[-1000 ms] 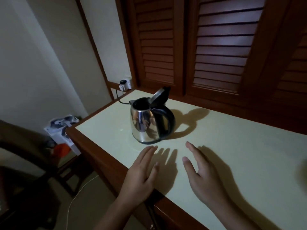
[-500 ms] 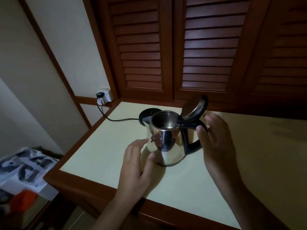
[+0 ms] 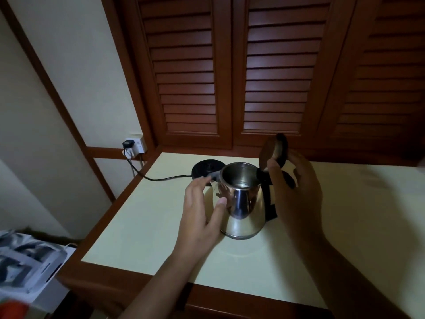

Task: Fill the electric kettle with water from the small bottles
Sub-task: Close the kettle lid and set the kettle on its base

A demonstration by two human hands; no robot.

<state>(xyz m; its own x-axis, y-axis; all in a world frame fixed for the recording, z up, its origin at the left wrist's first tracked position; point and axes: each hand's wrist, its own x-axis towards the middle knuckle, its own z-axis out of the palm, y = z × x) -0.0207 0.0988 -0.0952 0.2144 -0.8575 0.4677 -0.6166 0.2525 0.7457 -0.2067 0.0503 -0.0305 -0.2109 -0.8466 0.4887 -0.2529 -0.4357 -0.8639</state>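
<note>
Two hands flanking a polished stainless-steel electric kettle (image 3: 241,215) on a cream, wood-edged counter (image 3: 147,226).
Behind its spout, a round black power base (image 3: 204,168), black cord (image 3: 161,178) trailing to a white wall socket (image 3: 138,145); dark louvred wooden doors (image 3: 188,77) at the back; white printed box (image 3: 27,268) low left, off the counter. Upright near mid-counter, off that base, black lid (image 3: 273,150) tipped up, bare metal inside. Left hand (image 3: 200,215) loose and uncurled, thumb against the steel wall. Right hand (image 3: 299,194) shadowed over the black handle (image 3: 269,209), hiding part of it; gripping or not, impossible to tell.
</note>
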